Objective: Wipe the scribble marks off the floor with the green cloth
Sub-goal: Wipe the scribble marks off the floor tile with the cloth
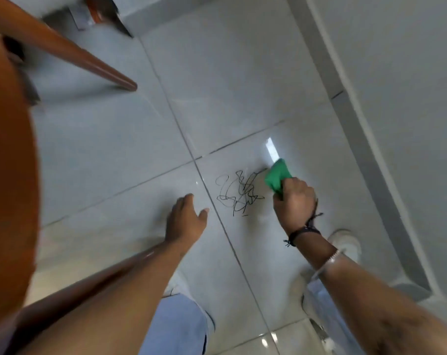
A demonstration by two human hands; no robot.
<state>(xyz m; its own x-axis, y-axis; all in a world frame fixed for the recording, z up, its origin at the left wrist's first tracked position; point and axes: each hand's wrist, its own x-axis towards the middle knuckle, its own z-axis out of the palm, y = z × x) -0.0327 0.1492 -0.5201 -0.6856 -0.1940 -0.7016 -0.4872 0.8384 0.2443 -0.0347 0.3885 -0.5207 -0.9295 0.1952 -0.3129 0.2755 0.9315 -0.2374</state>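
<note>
A tangle of black scribble marks (239, 192) lies on a glossy pale floor tile (243, 98), just right of a grout line. My right hand (295, 201) is closed around a bunched green cloth (277, 176), which presses on the floor at the upper right edge of the scribble. Dark cords circle that wrist. My left hand (188, 216) hovers low over the neighbouring tile to the left of the marks, fingers apart and holding nothing.
A brown wooden chair leg (89, 61) slants across the upper left, and a large brown rounded surface (7, 201) fills the left edge. A grey skirting and wall (371, 149) run along the right. My white shoe (345, 243) and pale blue trouser legs (176, 326) are below.
</note>
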